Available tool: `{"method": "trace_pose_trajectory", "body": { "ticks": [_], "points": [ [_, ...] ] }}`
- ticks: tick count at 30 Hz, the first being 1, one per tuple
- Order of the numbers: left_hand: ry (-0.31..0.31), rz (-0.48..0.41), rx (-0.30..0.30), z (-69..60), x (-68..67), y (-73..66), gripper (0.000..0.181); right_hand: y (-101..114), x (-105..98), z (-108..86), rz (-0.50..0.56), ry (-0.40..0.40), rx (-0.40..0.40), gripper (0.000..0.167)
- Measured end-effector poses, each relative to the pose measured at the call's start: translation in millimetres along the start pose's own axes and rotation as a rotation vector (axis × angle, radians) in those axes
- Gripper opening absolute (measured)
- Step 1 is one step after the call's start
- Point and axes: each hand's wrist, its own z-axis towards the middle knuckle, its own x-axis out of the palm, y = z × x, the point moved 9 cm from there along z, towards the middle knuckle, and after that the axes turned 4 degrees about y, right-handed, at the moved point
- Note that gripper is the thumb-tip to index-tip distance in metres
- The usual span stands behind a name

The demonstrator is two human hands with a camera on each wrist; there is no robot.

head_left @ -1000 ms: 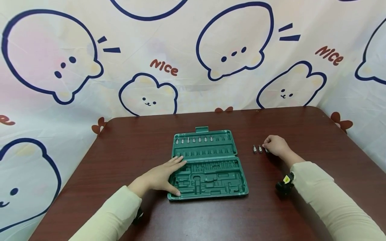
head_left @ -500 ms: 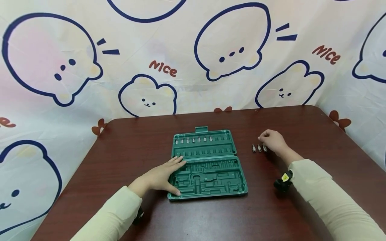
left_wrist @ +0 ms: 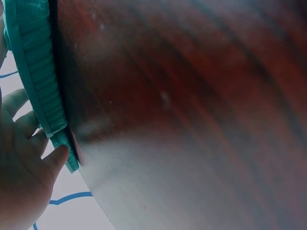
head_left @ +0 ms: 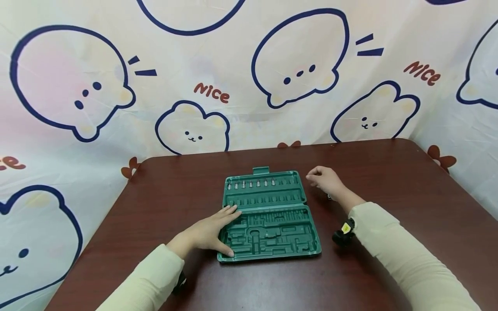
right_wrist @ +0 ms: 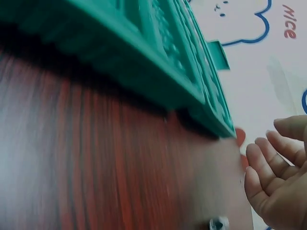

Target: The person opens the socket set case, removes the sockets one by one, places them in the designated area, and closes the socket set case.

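Observation:
A green plastic tool case (head_left: pixel 268 256) lies unfolded on the table. Several small silver bit-like pieces (head_left: pixel 250 184) stand in a row along its upper half, with bare slots at the row's right end. My left hand (head_left: pixel 206 231) rests on the case's left side, fingers spread and thumb on the lower corner. Just right of the upper half hovers my right hand (head_left: pixel 327 179), its fingers loosely bent; the right wrist view shows nothing between thumb and fingers. Below it, a loose silver piece (head_left: pixel 329 197) lies on the table, mostly hidden, its end (right_wrist: pixel 218 224) showing in the right wrist view.
The dark red-brown wooden table (head_left: pixel 186 181) has rounded far corners. A printed cloth (head_left: pixel 241 125) with bear outlines hangs behind it and at the sides. A latch tab (head_left: pixel 260 170) sticks up from the case's far edge. The case's lower half has moulded recesses.
My right hand has lifted away from the row of three loose silver pieces and moved left towards the case. My left hand stays on the case.

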Motion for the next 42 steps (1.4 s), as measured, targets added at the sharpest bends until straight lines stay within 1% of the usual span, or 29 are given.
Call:
{"method": "trace_pose_trajectory", "body": {
  "ticks": [5,8,15,19,22,27,33,38,40,42],
  "points": [
    [0.000,-0.008,0.003,-0.1,1.3,-0.1,0.101,8.0,18.9,9.7,0.011,0.033,-0.033,0.024],
    [-0.001,-0.007,0.007,-0.2,1.2,-0.3,0.101,13.3,26.0,13.7,0.006,0.034,-0.056,0.025],
    [-0.008,-0.013,0.005,0.3,0.4,0.9,0.101,21.9,41.2,26.9,-0.042,0.045,-0.088,0.025],
    [-0.007,-0.020,0.002,0.7,1.0,1.8,0.101,25.1,51.4,35.4,-0.077,0.074,-0.110,0.025],
    [-0.004,-0.024,0.004,0.9,1.3,1.9,0.101,28.3,59.3,40.8,-0.101,0.112,-0.129,0.026],
    [-0.005,-0.038,0.002,0.2,1.3,1.4,0.100,31.2,72.8,49.3,-0.112,0.189,-0.118,0.030],
    [0.002,-0.047,0.001,0.3,3.7,-1.5,0.100,25.8,83.1,52.8,-0.130,0.251,-0.051,0.032],
    [0.009,-0.045,-0.008,0.4,3.1,-0.8,0.100,25.0,89.8,53.8,-0.176,0.317,-0.068,0.034],
    [0.012,-0.039,-0.017,0.5,2.3,0.2,0.100,25.3,91.2,54.5,-0.173,0.342,-0.076,0.035],
    [0.009,-0.028,-0.027,0.7,1.6,1.4,0.101,24.9,91.0,56.2,-0.146,0.354,-0.069,0.034]
  ]
}}
